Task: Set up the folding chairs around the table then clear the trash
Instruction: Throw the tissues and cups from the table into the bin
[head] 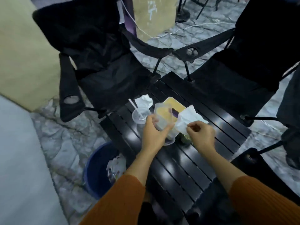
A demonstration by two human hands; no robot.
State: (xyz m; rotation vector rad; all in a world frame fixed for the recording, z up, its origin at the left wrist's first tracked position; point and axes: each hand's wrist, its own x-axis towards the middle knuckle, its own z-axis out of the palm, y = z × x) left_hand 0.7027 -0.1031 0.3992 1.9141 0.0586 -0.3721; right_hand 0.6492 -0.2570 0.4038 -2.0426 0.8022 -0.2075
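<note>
On the black slatted table (186,164), my left hand (152,132) grips a clear plastic container (163,116), lifted and tilted above the tabletop. My right hand (200,135) pinches a white crumpled napkin (186,120). A clear plastic cup with a straw (140,115) stands left of the container, a second crumpled napkin (143,100) behind it. A yellow box (174,104) lies behind the container. Two black folding chairs stand unfolded at the far side, one on the left (100,65) and one on the right (240,73).
A blue bin (95,169) with trash in it sits on the stone floor left of the table. A third black chair's arm (253,161) shows at the near right. A person's dark legs (290,127) stand at the right edge. A white cord (178,30) runs across the floor behind.
</note>
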